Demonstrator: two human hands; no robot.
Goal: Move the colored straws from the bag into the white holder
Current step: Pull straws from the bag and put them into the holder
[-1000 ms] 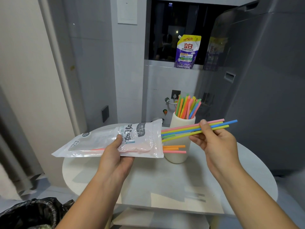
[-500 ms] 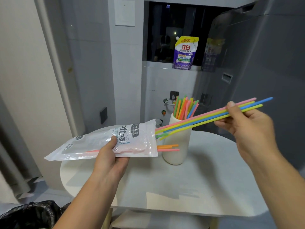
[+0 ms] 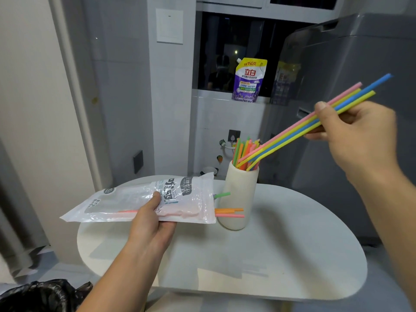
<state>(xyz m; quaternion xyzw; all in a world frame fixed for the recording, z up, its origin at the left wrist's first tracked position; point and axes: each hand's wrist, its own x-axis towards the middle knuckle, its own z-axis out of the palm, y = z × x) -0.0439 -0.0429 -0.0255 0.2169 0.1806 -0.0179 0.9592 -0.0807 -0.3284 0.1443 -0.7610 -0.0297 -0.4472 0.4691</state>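
Pinching four straws (image 3: 292,131), right hand (image 3: 355,136) slants them into holder (image 3: 240,190) — left hand (image 3: 153,219) grips bag (image 3: 126,199).

Lower tips of held straws (image 3: 292,131) and shafts of standing straws (image 3: 242,152): hidden by wall of white holder (image 3: 239,194). Inside bag (image 3: 126,199): contents indistinct thru printed film. L hand (image 3: 153,219): fingers under bag, thumb only seen. R hand (image 3: 358,136): motion-blurred. Black bin liner (image 3: 40,298): cropped btm-left. Pouch (image 3: 248,81) small print: illegible.
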